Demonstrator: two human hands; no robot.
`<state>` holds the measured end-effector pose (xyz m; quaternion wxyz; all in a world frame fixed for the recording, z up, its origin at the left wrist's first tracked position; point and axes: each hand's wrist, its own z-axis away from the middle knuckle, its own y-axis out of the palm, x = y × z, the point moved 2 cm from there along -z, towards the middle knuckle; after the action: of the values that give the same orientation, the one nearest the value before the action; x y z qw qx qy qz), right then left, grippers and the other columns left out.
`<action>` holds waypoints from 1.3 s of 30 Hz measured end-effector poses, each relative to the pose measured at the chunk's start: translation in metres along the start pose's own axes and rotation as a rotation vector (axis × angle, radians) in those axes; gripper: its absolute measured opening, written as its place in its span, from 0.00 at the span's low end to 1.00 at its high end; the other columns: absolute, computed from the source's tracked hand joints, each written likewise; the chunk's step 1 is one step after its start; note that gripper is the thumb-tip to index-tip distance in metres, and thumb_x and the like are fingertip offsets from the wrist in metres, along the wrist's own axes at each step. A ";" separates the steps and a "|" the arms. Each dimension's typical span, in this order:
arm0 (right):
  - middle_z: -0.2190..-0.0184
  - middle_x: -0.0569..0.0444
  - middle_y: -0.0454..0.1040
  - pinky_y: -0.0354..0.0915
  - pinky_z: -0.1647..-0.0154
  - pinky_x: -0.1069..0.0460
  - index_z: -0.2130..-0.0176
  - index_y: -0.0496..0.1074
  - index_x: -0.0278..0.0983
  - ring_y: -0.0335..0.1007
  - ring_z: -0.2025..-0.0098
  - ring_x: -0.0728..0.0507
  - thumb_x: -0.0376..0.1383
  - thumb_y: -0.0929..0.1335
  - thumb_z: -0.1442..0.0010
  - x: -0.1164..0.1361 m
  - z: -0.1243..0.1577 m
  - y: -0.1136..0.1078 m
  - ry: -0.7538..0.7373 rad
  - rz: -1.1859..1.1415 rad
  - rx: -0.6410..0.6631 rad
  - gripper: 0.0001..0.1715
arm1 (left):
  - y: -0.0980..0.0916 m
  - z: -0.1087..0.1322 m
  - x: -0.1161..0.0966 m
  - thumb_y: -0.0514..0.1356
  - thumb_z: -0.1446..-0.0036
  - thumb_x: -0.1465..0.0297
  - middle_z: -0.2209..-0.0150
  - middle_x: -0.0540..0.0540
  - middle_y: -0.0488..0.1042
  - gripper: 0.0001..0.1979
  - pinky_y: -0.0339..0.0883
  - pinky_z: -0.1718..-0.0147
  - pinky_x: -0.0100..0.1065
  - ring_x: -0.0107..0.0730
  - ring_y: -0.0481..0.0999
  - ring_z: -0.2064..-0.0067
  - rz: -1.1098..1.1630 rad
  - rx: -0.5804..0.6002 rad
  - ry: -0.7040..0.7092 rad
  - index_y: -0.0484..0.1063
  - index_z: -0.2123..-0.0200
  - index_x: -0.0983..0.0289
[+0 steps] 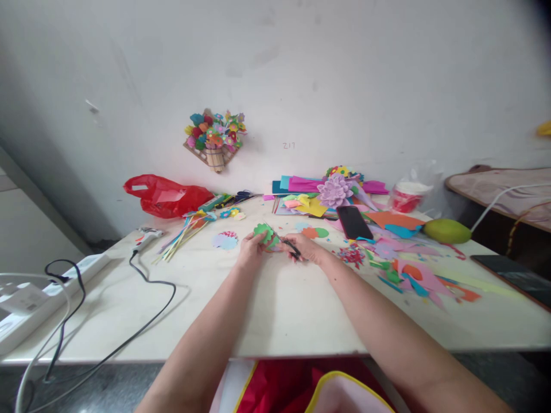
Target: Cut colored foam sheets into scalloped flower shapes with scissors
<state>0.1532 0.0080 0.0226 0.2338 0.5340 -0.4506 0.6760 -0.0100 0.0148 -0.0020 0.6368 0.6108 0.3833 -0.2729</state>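
Observation:
My left hand (251, 248) pinches a green scallop-edged cutout (263, 232), which looks like craft foam or paper. In my right hand (303, 246) is a pair of dark-handled scissors (293, 249), their blades pointing left toward the green piece. Whether the blades touch its edge I cannot tell. Just left of my hands lie pale blue scalloped cutouts (224, 240) with small red bits on them. Behind my right hand rest an orange cutout (309, 232) and a green oval cutout (322, 233). A pile of red and blue snippets (350, 255) lies to the right.
A glue gun (148, 236) and its black cord lie at left, near a power strip (81, 264). Farther back are a red plastic bag (167, 198), thin sticks (183, 235) and a purple foam flower (334, 190). At right are a phone (353, 222), coloured scraps (424, 278) and a green mango-like fruit (447, 230).

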 end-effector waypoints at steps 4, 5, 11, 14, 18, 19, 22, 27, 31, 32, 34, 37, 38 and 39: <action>0.86 0.62 0.64 0.46 0.90 0.59 0.72 0.65 0.34 0.55 0.89 0.56 0.39 0.66 0.42 0.003 0.001 0.001 0.009 0.007 -0.003 0.11 | 0.001 0.000 0.000 0.68 0.60 0.77 0.70 0.55 0.78 0.08 0.74 0.58 0.38 0.36 0.79 0.66 0.003 -0.002 0.003 0.74 0.72 0.67; 0.86 0.62 0.64 0.46 0.90 0.59 0.72 0.65 0.34 0.55 0.89 0.56 0.38 0.66 0.42 0.004 0.002 0.001 0.012 0.006 -0.005 0.11 | 0.001 0.000 0.000 0.68 0.60 0.77 0.70 0.55 0.78 0.09 0.74 0.58 0.38 0.36 0.79 0.66 0.002 -0.001 0.002 0.74 0.72 0.67; 0.87 0.62 0.63 0.47 0.89 0.60 0.72 0.65 0.34 0.55 0.89 0.56 0.37 0.65 0.42 0.005 0.003 0.001 0.027 -0.008 -0.015 0.10 | 0.001 0.000 0.000 0.67 0.61 0.78 0.71 0.55 0.78 0.08 0.74 0.58 0.38 0.36 0.79 0.67 0.024 -0.004 0.000 0.74 0.72 0.67; 0.87 0.62 0.63 0.47 0.89 0.60 0.71 0.65 0.34 0.56 0.88 0.55 0.38 0.65 0.42 0.004 0.002 0.001 0.021 -0.019 -0.012 0.10 | 0.001 0.001 -0.001 0.67 0.61 0.79 0.71 0.56 0.78 0.08 0.74 0.57 0.39 0.37 0.79 0.67 0.037 -0.014 -0.002 0.74 0.73 0.68; 0.86 0.62 0.63 0.47 0.89 0.60 0.71 0.65 0.34 0.56 0.88 0.55 0.38 0.65 0.42 0.004 0.002 0.001 0.004 -0.026 -0.011 0.10 | 0.002 0.001 -0.001 0.67 0.60 0.78 0.72 0.55 0.78 0.09 0.73 0.58 0.40 0.37 0.79 0.67 0.023 -0.024 -0.007 0.73 0.72 0.67; 0.86 0.62 0.63 0.47 0.89 0.60 0.71 0.65 0.34 0.56 0.88 0.55 0.38 0.65 0.42 0.004 0.002 0.001 0.001 -0.025 -0.009 0.10 | 0.001 0.000 -0.001 0.67 0.60 0.78 0.72 0.55 0.77 0.09 0.73 0.58 0.40 0.37 0.79 0.67 0.020 -0.025 -0.008 0.73 0.72 0.67; 0.86 0.62 0.63 0.46 0.89 0.60 0.71 0.66 0.33 0.56 0.88 0.55 0.38 0.65 0.42 0.007 0.004 0.001 0.008 -0.018 -0.006 0.10 | 0.001 0.000 0.000 0.67 0.61 0.78 0.72 0.54 0.77 0.09 0.73 0.57 0.39 0.36 0.79 0.68 0.029 -0.027 -0.004 0.73 0.73 0.67; 0.88 0.63 0.62 0.46 0.89 0.59 0.72 0.65 0.34 0.54 0.89 0.56 0.39 0.67 0.43 0.008 0.005 0.002 0.004 -0.024 0.011 0.11 | -0.001 -0.002 0.000 0.67 0.61 0.78 0.71 0.55 0.78 0.08 0.73 0.57 0.40 0.35 0.79 0.68 0.030 -0.021 0.028 0.74 0.73 0.67; 0.88 0.63 0.62 0.46 0.89 0.59 0.73 0.64 0.34 0.53 0.89 0.56 0.39 0.68 0.45 0.006 0.003 0.001 0.001 -0.025 0.013 0.12 | -0.001 0.000 0.000 0.67 0.61 0.77 0.71 0.56 0.78 0.08 0.74 0.59 0.38 0.35 0.79 0.68 -0.007 -0.009 0.024 0.74 0.72 0.68; 0.88 0.63 0.61 0.47 0.89 0.59 0.73 0.65 0.34 0.54 0.89 0.55 0.39 0.68 0.45 0.006 0.003 0.001 0.003 -0.027 0.012 0.12 | -0.001 0.000 -0.001 0.67 0.61 0.77 0.71 0.56 0.78 0.08 0.74 0.60 0.38 0.35 0.79 0.68 -0.015 -0.009 0.021 0.74 0.72 0.68; 0.88 0.63 0.61 0.47 0.89 0.60 0.73 0.65 0.34 0.54 0.89 0.55 0.38 0.67 0.44 0.007 0.004 0.001 0.007 -0.036 0.012 0.11 | 0.000 0.001 -0.002 0.66 0.60 0.76 0.72 0.56 0.78 0.07 0.74 0.62 0.36 0.35 0.79 0.69 -0.031 -0.010 0.014 0.74 0.73 0.69; 0.88 0.63 0.61 0.46 0.90 0.60 0.73 0.64 0.34 0.55 0.89 0.55 0.36 0.67 0.43 0.010 0.005 0.001 0.010 -0.043 0.006 0.10 | 0.002 0.003 -0.003 0.65 0.59 0.76 0.71 0.57 0.78 0.06 0.74 0.62 0.37 0.37 0.79 0.69 -0.056 0.011 -0.016 0.74 0.73 0.69; 0.88 0.63 0.61 0.46 0.90 0.60 0.73 0.64 0.34 0.55 0.89 0.55 0.36 0.67 0.43 0.010 0.006 0.001 0.009 -0.043 0.004 0.10 | 0.003 0.004 -0.004 0.65 0.58 0.76 0.71 0.58 0.78 0.05 0.75 0.63 0.38 0.38 0.79 0.69 -0.061 0.022 -0.028 0.73 0.73 0.69; 0.88 0.63 0.61 0.46 0.90 0.60 0.73 0.64 0.34 0.55 0.89 0.55 0.36 0.67 0.43 0.011 0.006 0.001 0.009 -0.042 0.004 0.10 | 0.003 0.004 -0.004 0.64 0.58 0.76 0.71 0.59 0.78 0.05 0.75 0.63 0.38 0.39 0.79 0.69 -0.066 0.029 -0.039 0.73 0.73 0.69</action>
<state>0.1520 0.0005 0.0324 0.2488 0.5407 -0.4369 0.6744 -0.0093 0.0110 0.0026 0.6260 0.6016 0.3868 -0.3108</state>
